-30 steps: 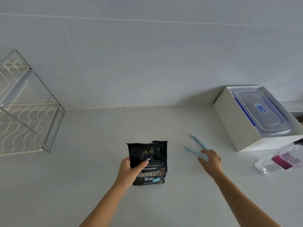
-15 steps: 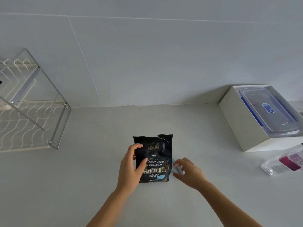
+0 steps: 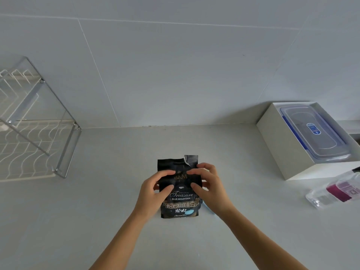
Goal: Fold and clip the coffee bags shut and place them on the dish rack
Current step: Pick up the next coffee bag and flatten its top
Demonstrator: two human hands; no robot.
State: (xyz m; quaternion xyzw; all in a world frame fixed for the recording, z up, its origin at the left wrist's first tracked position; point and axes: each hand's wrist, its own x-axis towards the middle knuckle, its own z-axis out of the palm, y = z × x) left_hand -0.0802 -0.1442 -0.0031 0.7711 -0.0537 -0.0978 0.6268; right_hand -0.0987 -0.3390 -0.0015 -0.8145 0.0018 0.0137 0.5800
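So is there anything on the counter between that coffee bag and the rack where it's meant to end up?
Nothing visible. The coffee bag is held by the left hand and right hand, and the counter between it and the dish rack at the left lies bare. The box sits on the opposite side.

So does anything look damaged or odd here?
Yes: the black foil coffee bag has a ragged, torn top edge, with one corner flap standing higher on its right. Both the left hand and right hand grip it. Nothing looks spilled.
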